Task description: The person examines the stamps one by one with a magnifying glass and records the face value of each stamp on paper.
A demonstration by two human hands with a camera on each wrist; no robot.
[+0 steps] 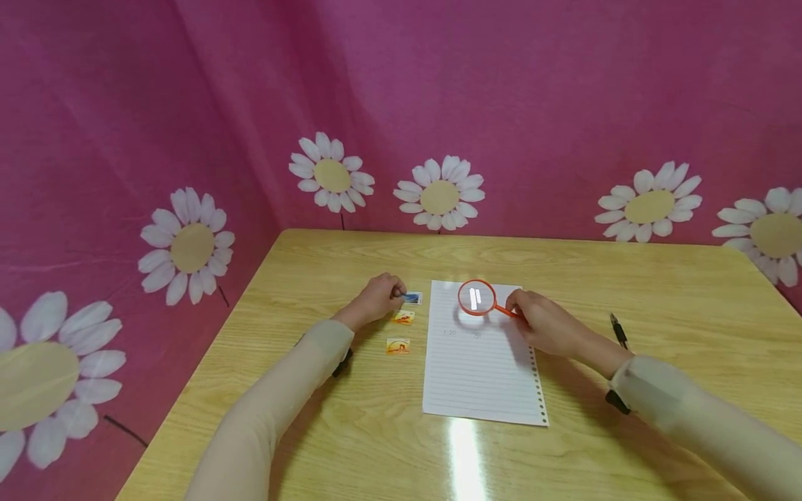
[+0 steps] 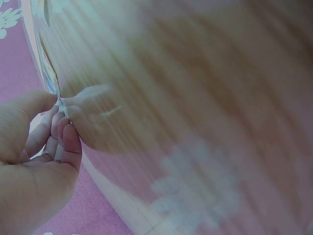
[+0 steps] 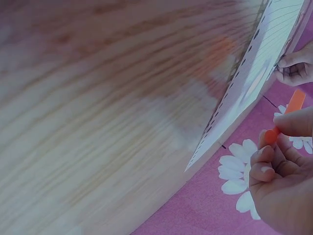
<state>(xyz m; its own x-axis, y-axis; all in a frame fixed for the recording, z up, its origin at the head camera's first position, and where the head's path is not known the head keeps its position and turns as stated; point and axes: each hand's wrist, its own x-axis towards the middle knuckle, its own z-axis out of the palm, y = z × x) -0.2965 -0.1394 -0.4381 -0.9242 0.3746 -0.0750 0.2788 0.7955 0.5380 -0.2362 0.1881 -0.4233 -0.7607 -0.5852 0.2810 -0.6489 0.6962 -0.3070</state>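
Here we are at the counter, and the left hand is at the blue card, the farthest of three little ones in a rough column. Thumb and fingertips come together at its left end, and by my eye that's a light pinch; whether the card has come up off the wood at all, I can't tell. Just nearer the person lies the middle card, yellow and red, then the nearest card, apart on its own.

Over to the right hand: fingers curled, thumb pressed down, a firm hold on the handle of the red magnifying glass. The lens hangs above the far part of the lined sheet, throwing a shadow on it, and the handle slants from the lens toward the person and to the right.

And here's the relation that matters, I'd say: lens and blue card sit about level, card to the left, the sheet's left edge between them. The card's long side runs left to right; the left hand is clearly the nearer. A black pen lies beyond the right forearm.
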